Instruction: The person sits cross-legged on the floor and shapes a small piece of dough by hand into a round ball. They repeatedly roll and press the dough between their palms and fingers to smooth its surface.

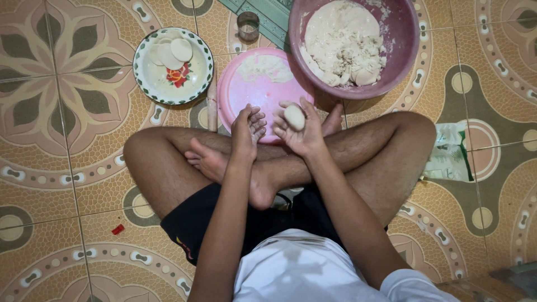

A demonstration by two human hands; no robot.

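I sit cross-legged on a patterned tile floor. My right hand [305, 133] lies palm up with a small round ball of white dough [294, 117] resting on it. My left hand [248, 130] is held edge-on just beside it, fingers straight and apart, holding nothing. Both hands hover over the near rim of a pink round tray [235, 100] dusted with flour. Beyond it stands a large pink basin [405, 39] holding a mass of dough and loose flour.
A white floral plate [146, 70] with flat dough discs [170, 51] sits at the upper left. A wooden rolling pin [212, 106] lies beside the tray, a small glass [248, 25] stands behind it. A plastic flour bag [449, 154] lies right of my knee.
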